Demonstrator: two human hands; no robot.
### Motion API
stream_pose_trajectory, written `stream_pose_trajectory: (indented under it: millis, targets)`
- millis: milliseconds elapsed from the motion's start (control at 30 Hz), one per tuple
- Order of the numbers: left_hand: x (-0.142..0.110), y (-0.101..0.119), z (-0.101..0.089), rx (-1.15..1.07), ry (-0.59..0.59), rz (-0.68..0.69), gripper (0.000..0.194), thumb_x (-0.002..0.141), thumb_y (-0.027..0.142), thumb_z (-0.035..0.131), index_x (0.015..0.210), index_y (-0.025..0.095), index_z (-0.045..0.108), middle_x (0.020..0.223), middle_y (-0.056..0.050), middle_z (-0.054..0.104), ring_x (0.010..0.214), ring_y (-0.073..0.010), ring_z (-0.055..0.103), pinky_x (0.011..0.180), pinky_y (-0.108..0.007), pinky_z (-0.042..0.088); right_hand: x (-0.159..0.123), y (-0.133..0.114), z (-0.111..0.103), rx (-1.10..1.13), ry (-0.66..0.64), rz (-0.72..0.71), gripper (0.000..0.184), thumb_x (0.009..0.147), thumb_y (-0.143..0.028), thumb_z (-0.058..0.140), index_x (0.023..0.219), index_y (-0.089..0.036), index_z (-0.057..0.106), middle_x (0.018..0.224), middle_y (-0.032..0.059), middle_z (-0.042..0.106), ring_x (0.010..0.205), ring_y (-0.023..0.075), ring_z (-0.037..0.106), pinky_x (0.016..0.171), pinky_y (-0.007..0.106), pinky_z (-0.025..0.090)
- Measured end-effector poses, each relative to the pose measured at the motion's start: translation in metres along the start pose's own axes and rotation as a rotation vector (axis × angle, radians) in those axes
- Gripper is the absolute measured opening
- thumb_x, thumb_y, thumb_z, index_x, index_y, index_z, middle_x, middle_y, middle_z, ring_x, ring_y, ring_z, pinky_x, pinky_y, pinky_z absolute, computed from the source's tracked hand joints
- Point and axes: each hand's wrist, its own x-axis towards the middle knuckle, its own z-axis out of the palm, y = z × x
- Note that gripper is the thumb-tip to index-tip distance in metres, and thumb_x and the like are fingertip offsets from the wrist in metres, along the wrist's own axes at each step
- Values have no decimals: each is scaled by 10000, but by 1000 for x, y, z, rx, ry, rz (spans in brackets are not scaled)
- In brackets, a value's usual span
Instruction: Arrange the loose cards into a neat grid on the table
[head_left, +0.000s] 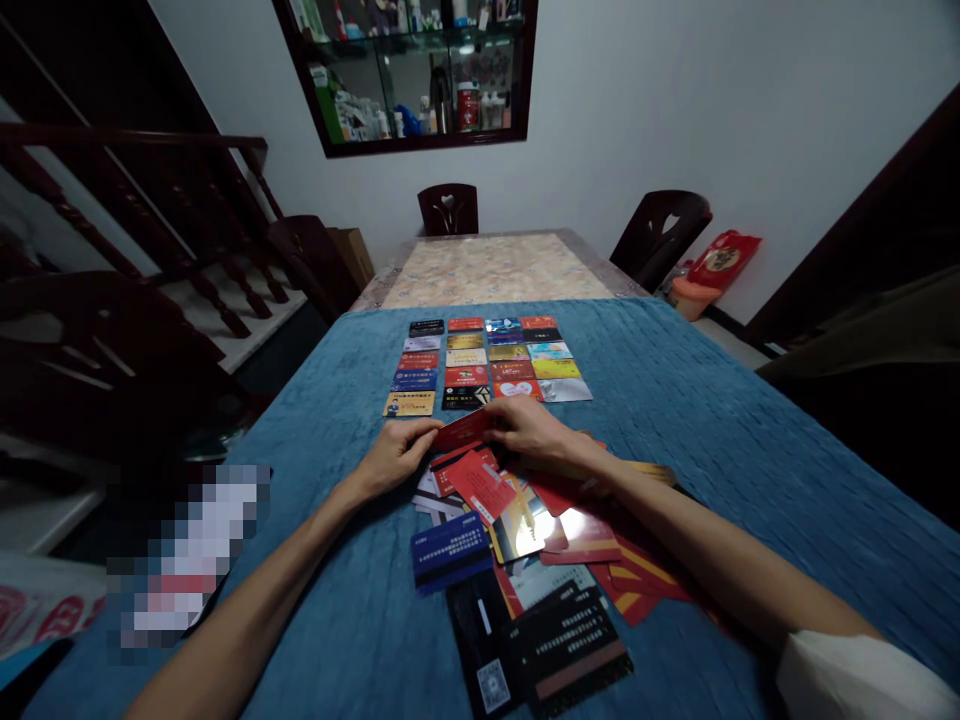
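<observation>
Gripping at the ends: the bare left hand (397,452) is pinching the left end of a thin, dark-red rectangular card (463,430), and the bare right hand (525,428) is grasping its right end.
Beyond the hands: four columns of multicoloured rectangular cards (465,376) are lying on a textured blue cloth (315,600).
Under the right forearm (697,535): a jumbled pile of glossy red, gold and black cards (521,525) is spreading toward the person.
Pile's near edge: two black cards (570,640) are overlapping near a dark-blue card (450,552).
Held card's place: it is being held between columns and pile.
</observation>
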Motion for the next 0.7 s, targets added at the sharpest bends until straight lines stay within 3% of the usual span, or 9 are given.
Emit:
stream_pose_trajectory:
  millis: [200, 333, 467, 567, 700]
  targets:
    - [-1, 4, 2, -16, 6, 13, 307, 924, 269, 452, 1006, 185, 736, 967, -32, 776, 853, -180, 696, 795, -283, 539, 2, 1, -3, 33, 147, -67, 72, 810, -93, 605, 785, -159, 621, 788, 17, 630, 734, 144, 538, 682, 254, 368]
    - [-2, 3, 4, -22, -1, 28, 285, 929, 249, 466, 1023, 188, 728, 1012, -42, 770, 900, -186, 695, 840, -306, 540, 2, -2, 0, 107, 257, -116, 64, 829, -114, 576, 843, -172, 598, 886, 39, 643, 824, 167, 563, 763, 283, 413]
    - [-3, 1, 9, 24, -19, 83, 243, 914, 202, 493, 967, 181, 729, 930, -46, 753, 833, -163, 680, 792, -291, 536, 1, -3, 3, 182, 306, -166, 84, 887, -162, 513, 931, -185, 582, 913, 43, 658, 841, 176, 590, 789, 299, 441]
    - [-3, 1, 11, 38, 16, 135, 231, 911, 193, 499, 961, 178, 724, 917, -51, 746, 834, -162, 682, 794, -293, 539, 2, 0, 5, 109, 377, -246, 116, 912, -169, 487, 974, -181, 584, 923, 63, 662, 844, 188, 592, 775, 303, 446]
    - [-6, 7, 11, 18, 131, 133, 214, 892, 202, 525, 1007, 192, 706, 958, -45, 755, 877, -172, 695, 836, -308, 552, 3, 3, 8, -189, 501, -371, 163, 948, -156, 481, 1011, -181, 629, 921, 86, 673, 848, 210, 558, 744, 318, 398]
